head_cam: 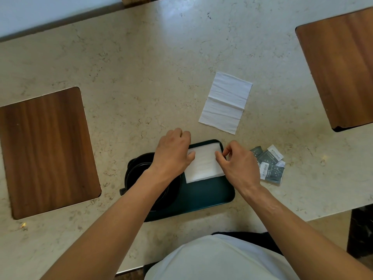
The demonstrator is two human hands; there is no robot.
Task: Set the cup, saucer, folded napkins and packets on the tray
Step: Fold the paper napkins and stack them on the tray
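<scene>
Tray (201, 199): dark green, rectangular, on marble counter (141, 77) at centre-near edge, directly in front of person. Far L on counter: wood inlay panel (46, 150), flush w/ surface. Tray L half: black saucer (139, 170), round, w/ what appears to be the cup on it; largely hidden under L forearm, cup itself cannot be confirmed. L hand (173, 152): palm down over tray's far-L area, fingers curled, thumb side pressing L edge of folded napkin (203, 164). Napkin: white, folded, lying flat on tray's far-R portion, one corner reaching tray's far rim. R hand (236, 164): thumb and forefinger pinched on napkin's R edge, other fingers curled loosely. Both hands thus in contact w/ same napkin, one each side. Beyond tray, apart from it: second napkin (226, 103), white, unfolded flat on counter w/ crease lines visible, slightly skewed. R of tray, just beside R hand: packets (270, 164), grey and white, several overlapping in loose pile on counter, not on tray; exact count unclear. Far R: second wood panel (339, 67), partly out of frame. Bottom: person's white shirt (222, 259).
</scene>
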